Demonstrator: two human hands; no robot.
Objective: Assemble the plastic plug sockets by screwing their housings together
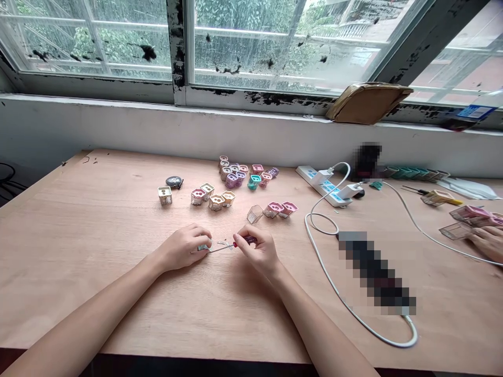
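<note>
My left hand point(184, 248) rests on the wooden table point(118, 220), fingers closed around a small pale part point(205, 246) that is mostly hidden. My right hand point(257, 250) pinches a small screwdriver with a dark red handle point(247, 240); its thin metal shaft point(220, 248) points left into the part in my left hand. Just beyond my hands lie a clear little box point(254, 213) and two pink sharpener-like cubes point(280, 209). Further back stand several more small cubes in pink, purple, teal and beige point(243, 174).
A white power strip point(324, 186) with plugged chargers lies at the right; its white cable point(326, 262) loops towards the front edge. Another person's hand point(487, 242) rests at the far right by clear boxes. A dark round object point(174, 181) lies at the back left. A windowsill wall runs behind.
</note>
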